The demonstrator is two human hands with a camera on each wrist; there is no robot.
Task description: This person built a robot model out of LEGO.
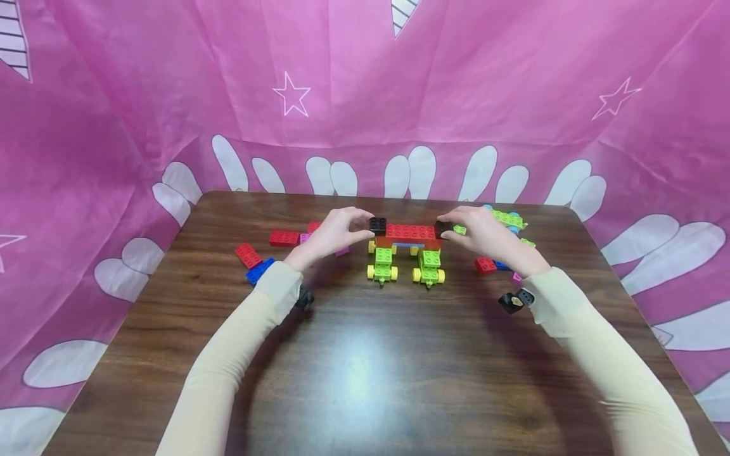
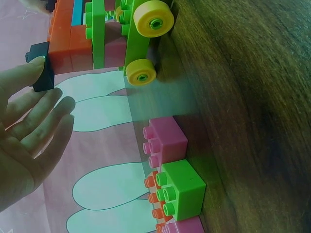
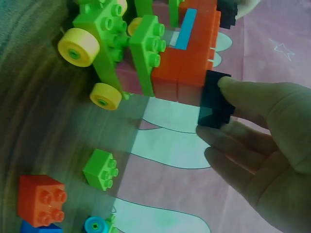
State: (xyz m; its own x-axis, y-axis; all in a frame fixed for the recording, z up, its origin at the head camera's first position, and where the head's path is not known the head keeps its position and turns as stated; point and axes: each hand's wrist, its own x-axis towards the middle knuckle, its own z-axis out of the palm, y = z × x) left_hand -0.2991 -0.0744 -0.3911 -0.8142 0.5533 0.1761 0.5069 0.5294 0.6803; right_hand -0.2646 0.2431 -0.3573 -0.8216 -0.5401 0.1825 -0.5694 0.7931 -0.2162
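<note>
A toy-brick build stands mid-table, with a red brick top (image 1: pixel 410 232) spanning green wheeled bases (image 1: pixel 383 271) that have yellow wheels (image 3: pixel 78 47). A blue piece (image 3: pixel 186 29) shows under the red span. My left hand (image 1: pixel 338 230) pinches a black brick (image 2: pixel 44 73) between thumb and fingers at the left end of the red top. At the other end, my right hand (image 1: pixel 486 233) pinches a second black brick (image 3: pixel 214 103). Both black bricks sit at the top edge of the red bricks, touching or nearly so; whether they are pressed fully on I cannot tell.
Loose red bricks (image 1: pixel 284 238), a blue brick (image 1: pixel 258 272) and a pink brick (image 2: pixel 167 141) lie left of the build. To the right are a green base with blue wheels (image 1: pixel 507 219), a red brick (image 1: pixel 485 265) and a small green brick (image 3: pixel 99 170). A pink curtain hangs behind the table.
</note>
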